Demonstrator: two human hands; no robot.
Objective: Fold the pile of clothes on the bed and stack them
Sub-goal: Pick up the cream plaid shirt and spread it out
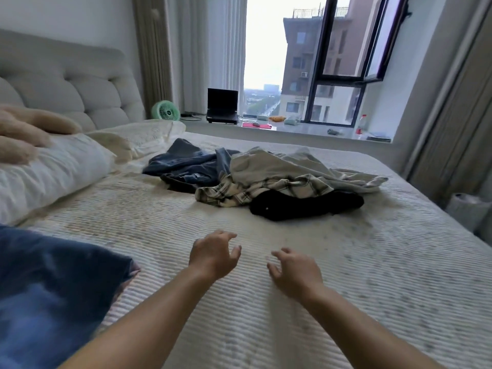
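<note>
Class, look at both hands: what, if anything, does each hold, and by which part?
Nothing is held. The left hand and right hand hover open over the bed.

A tufted grey headboard [66, 83] stands against the white wall [66, 17]. Pale curtains [202, 54] flank an open window [343, 59]; daylight falls on the sill [298, 131].

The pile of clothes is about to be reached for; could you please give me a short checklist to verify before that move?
1. Left hand free: ok, open, holds nothing.
2. Right hand free: ok, open, holds nothing.
3. Path to the pile of clothes unobstructed: ok, bare bedspread between.
4. Black garment reachable first: ok, nearest edge of the pile.
5. Garments separate: not ok, they overlap.
6. Number of garments: cannot tell.
</note>
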